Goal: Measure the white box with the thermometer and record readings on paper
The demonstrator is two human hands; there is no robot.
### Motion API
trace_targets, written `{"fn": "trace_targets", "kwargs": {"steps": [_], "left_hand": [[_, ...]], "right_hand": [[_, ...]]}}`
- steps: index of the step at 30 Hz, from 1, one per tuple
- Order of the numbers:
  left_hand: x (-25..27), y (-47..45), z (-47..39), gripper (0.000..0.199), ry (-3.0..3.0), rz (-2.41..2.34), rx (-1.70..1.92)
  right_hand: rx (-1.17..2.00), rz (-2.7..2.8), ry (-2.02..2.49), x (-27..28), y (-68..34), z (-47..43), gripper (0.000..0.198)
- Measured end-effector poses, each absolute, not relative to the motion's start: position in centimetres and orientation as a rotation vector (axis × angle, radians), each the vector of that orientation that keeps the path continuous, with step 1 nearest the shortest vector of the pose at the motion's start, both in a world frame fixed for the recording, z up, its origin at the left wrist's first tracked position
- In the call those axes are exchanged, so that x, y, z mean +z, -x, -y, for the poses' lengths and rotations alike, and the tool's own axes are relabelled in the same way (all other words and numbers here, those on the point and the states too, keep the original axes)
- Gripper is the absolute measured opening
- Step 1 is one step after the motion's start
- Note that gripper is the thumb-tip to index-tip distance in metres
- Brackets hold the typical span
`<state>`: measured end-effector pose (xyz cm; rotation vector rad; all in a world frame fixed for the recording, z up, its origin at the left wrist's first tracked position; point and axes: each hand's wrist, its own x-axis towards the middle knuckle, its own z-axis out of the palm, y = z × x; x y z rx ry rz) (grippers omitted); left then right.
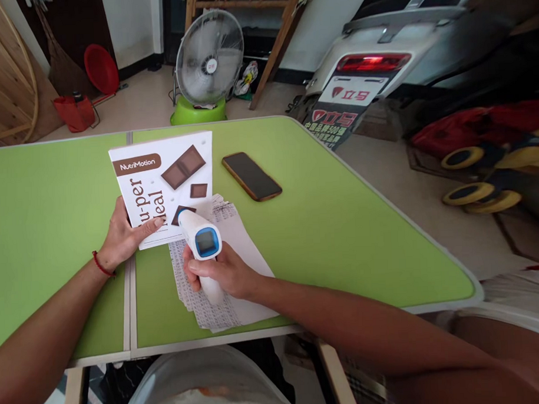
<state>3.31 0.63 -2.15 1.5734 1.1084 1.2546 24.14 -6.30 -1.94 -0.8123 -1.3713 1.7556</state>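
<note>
My left hand (128,230) grips a white NutriMotion box (183,147) with chocolate pieces printed on its front. The box is held upright and slightly tilted over the green table, thumb across its lower face. In my right hand (230,271) is a white infrared thermometer (213,289) with a blue-rimmed screen facing me. Its front end points at the lower right of the box, overlapping it in view; whether they touch I cannot tell. Beneath both hands lies a stack of paper sheets (249,273) covered partly in writing. A dark phone (252,176) rests to the right of the box.
The green folding table (341,241) has a metal rim and a seam at left. Beyond it stand a fan (210,62) on a green stool (200,113), a white scooter (371,63), and a red basin (101,69). A lined bin (205,381) sits below the near edge.
</note>
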Motion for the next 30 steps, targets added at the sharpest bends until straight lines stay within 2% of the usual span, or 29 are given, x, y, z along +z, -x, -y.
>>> {"fn": "trace_targets", "kwargs": {"steps": [17,30], "left_hand": [[-0.9,-3.6,-0.1,0.06,-1.613,-1.107,1.169],[-0.9,-3.5,-0.2,0.064,-1.623,-1.136,1.149]], "right_hand": [[1.729,1.393,0.788,-2.0,-24.1,6.2,0.021],[1.734,1.409,0.811,-1.8,-24.2,6.2,0.018]]}}
